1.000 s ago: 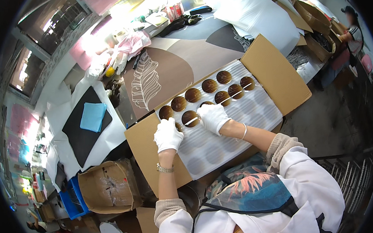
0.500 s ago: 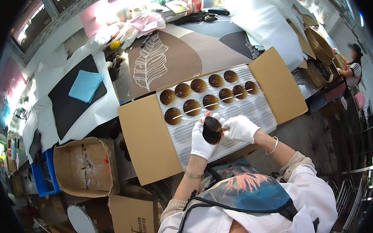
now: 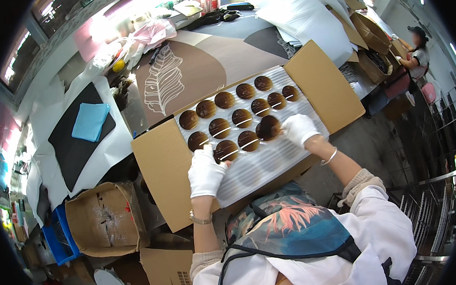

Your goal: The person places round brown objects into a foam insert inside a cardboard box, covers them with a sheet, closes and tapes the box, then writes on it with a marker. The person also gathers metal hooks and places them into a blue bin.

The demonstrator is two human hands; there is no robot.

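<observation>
Brown disc (image 3: 269, 127) near tray's (image 3: 291, 154) empty rows

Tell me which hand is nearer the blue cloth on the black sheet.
Left. The left hand rests at the white tray's near left end, closer to the blue cloth; the right hand is farther along the tray, to the right.

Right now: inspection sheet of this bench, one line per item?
Surface: white ridged tray in an open cardboard box on the bench.
Job's things: eleven brown discs in the tray; near pockets hold none.
Clutter: leaf-print sheet, blue cloth, open cartons, a blue crate.
Grippers: left hand, gloved, touches a disc; right hand, gloved, touches another disc.
Cables: nothing seen.
Surroundings: another person far right; wire racks.
</observation>
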